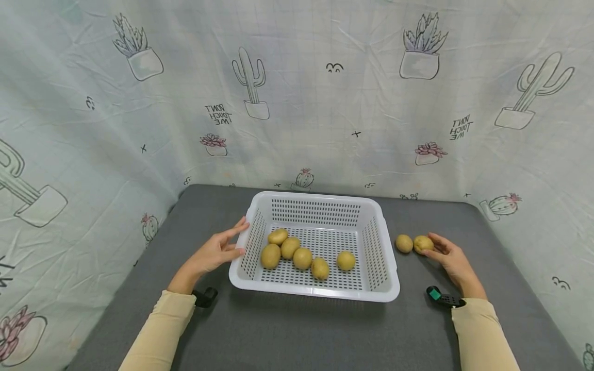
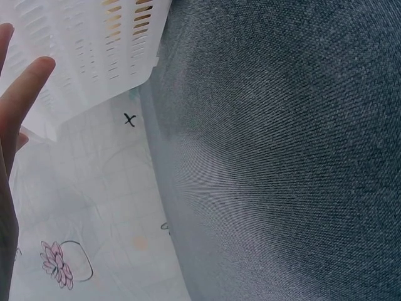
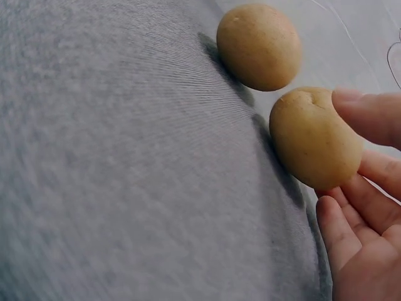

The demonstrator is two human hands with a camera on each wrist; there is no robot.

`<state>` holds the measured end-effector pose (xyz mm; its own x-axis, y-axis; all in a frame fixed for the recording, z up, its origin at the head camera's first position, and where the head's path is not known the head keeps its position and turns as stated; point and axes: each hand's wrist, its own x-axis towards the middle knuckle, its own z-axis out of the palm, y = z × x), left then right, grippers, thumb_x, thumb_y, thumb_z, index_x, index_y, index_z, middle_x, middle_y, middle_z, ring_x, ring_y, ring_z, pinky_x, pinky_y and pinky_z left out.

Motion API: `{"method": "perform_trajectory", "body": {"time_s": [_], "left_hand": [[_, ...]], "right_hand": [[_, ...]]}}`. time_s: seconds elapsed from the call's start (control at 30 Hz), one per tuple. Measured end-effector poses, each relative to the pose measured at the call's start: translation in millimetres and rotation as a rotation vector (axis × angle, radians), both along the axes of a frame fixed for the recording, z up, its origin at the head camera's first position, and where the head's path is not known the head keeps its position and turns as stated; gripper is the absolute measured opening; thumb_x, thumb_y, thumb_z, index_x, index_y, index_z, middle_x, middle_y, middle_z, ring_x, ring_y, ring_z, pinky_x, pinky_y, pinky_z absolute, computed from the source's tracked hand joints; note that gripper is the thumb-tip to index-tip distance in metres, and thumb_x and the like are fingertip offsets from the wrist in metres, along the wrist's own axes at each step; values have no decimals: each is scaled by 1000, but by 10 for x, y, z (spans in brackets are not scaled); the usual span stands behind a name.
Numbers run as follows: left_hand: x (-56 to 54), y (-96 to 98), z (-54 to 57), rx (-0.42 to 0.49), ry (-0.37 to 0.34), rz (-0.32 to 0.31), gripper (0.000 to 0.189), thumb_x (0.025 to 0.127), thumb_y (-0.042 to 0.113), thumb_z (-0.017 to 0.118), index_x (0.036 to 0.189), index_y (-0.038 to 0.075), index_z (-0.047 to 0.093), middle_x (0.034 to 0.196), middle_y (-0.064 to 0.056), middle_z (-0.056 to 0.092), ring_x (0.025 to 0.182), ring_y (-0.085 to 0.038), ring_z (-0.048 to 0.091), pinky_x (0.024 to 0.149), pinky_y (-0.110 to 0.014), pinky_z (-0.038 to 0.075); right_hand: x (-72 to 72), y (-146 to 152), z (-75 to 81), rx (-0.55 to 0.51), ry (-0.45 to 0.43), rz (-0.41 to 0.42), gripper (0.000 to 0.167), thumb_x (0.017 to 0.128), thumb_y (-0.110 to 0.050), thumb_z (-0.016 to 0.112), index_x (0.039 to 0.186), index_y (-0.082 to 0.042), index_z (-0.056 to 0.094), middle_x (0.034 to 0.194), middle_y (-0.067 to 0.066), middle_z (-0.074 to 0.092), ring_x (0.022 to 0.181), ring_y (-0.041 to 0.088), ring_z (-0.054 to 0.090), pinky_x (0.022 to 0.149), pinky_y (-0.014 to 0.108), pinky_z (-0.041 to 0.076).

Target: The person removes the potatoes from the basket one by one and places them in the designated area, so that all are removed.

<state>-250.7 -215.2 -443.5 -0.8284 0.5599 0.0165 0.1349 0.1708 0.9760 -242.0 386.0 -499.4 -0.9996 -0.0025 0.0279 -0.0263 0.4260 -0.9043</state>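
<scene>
A white plastic basket with slotted walls stands on the grey table, several potatoes lying on its floor. At its left rim is my left hand, fingers extended against the side wall; the left wrist view shows a fingertip over that wall. To the right of the basket, my right hand holds a potato between the thumb and the fingers behind it. Another potato lies on the cloth just left of the held one, in the head view.
Dark grey cloth covers the table. A pale curtain printed with cactus drawings hangs behind it and along both sides. Each wrist wears a black strap, the right one with a green patch.
</scene>
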Motion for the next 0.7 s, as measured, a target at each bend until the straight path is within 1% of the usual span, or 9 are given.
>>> {"method": "perform_trajectory", "body": {"time_s": [0.07, 0.13, 0.23, 0.33, 0.43, 0.5, 0.6, 0.67, 0.7], "left_hand": [[1, 0, 0, 1, -2, 0, 71, 93, 5, 58, 151, 0, 17, 160, -9, -8, 126, -50, 41, 86, -23, 50], [0, -1, -3, 3, -1, -1, 71, 93, 5, 58, 151, 0, 17, 160, -9, -8, 126, -50, 41, 86, -23, 50], [0, 0, -7, 3, 5, 1, 71, 93, 5, 59, 150, 0, 17, 160, -9, -8, 126, -50, 41, 86, -23, 49], [-1, 3, -11, 2, 7, 3, 71, 93, 6, 59, 150, -1, 17, 160, -9, -7, 127, -50, 40, 86, -23, 49], [-5, 3, -15, 6, 4, 1, 72, 93, 7, 59, 150, 0, 17, 160, -9, -8, 127, -50, 40, 85, -23, 50], [-10, 0, -20, 8, 7, 0, 72, 93, 6, 60, 150, -1, 17, 160, -9, -8, 126, -51, 40, 85, -23, 50], [-16, -5, -26, 10, 14, -2, 72, 92, 6, 60, 150, -1, 18, 160, -10, -7, 125, -51, 41, 85, -23, 50], [-19, -6, -28, 9, 16, -1, 72, 92, 6, 60, 150, -1, 18, 160, -10, -7, 125, -51, 41, 85, -22, 50], [-19, -6, -28, 11, 13, -1, 72, 92, 5, 60, 150, -1, 18, 160, -10, -7, 126, -51, 41, 85, -22, 50]], "right_hand": [[14, 15, 3, -13, 26, -6, 70, 92, -17, 63, 143, 14, 26, 127, -16, 47, 101, -22, 40, 83, 2, 35], [35, 32, 13, -17, 50, -12, 69, 93, -17, 62, 143, 15, 25, 127, -16, 48, 104, -20, 41, 84, 2, 35], [68, 58, 37, 18, 67, -23, 69, 94, -20, 61, 144, 12, 25, 132, -10, 49, 108, -19, 40, 85, 2, 35], [104, 68, 86, 34, 61, -33, 70, 94, -20, 61, 146, 9, 25, 138, -5, 47, 109, -19, 39, 85, 2, 35], [138, 60, 146, 43, 60, -42, 70, 93, -20, 62, 147, 7, 25, 139, -6, 46, 109, -19, 39, 84, 2, 35], [160, 47, 191, 45, 64, -36, 69, 94, -19, 61, 147, 5, 25, 145, 2, 43, 112, -17, 39, 85, 2, 35], [189, 23, 248, 49, 76, -21, 68, 94, -18, 61, 148, 1, 25, 149, 6, 40, 116, -15, 39, 86, 2, 36], [199, 5, 282, 40, 94, -1, 66, 94, -16, 60, 149, 0, 26, 150, 5, 39, 118, -14, 38, 86, 2, 36], [204, -5, 300, 35, 104, 9, 66, 94, -14, 60, 149, -1, 26, 149, 2, 39, 118, -14, 38, 86, 2, 35]]}}
